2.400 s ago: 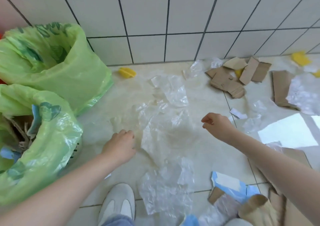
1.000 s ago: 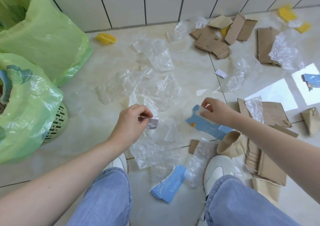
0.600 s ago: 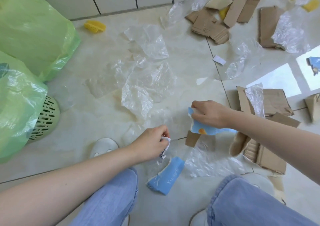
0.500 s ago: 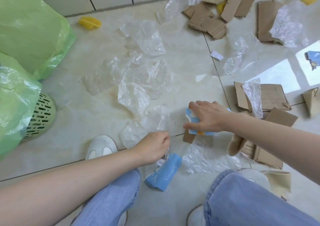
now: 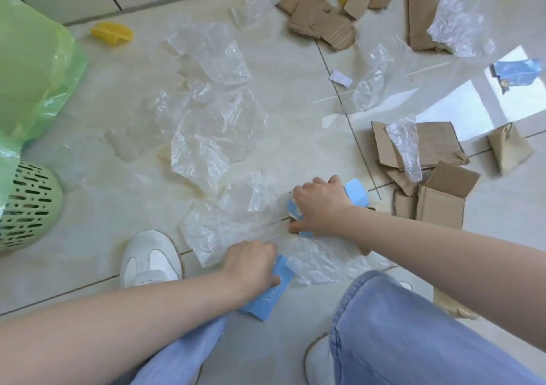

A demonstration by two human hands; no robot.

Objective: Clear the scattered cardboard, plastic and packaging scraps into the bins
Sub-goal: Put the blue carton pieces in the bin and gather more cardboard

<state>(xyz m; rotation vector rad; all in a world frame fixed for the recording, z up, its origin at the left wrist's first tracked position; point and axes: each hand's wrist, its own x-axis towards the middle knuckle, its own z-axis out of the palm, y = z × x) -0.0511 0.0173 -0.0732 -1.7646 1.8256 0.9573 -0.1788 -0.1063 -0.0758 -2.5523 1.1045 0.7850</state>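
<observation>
My right hand (image 5: 320,204) grips a light blue cardboard scrap (image 5: 358,192) on the tile floor, and a brown cardboard bit shows under its thumb. My left hand (image 5: 251,263) is lower, fingers curled down on the top end of a second blue cardboard strip (image 5: 267,297) lying between my knees. Whatever else that hand holds is hidden. Crumpled clear plastic sheets (image 5: 206,145) are spread over the floor ahead of both hands. Two bins lined with green bags stand at the left edge: a perforated green basket (image 5: 28,207) and a larger green bag (image 5: 32,60) behind it.
Torn brown cardboard lies at the right (image 5: 437,148) and along the far wall (image 5: 322,15). Yellow scraps (image 5: 112,32) sit by the wall, another blue scrap (image 5: 517,70) at far right. My white shoe (image 5: 149,257) and jeans-clad knees fill the near floor.
The view has tilted down. My left hand dropped from chest height, pinching a small scrap, to the blue strip near my knees. My right hand took hold of the blue cardboard and drew it nearer.
</observation>
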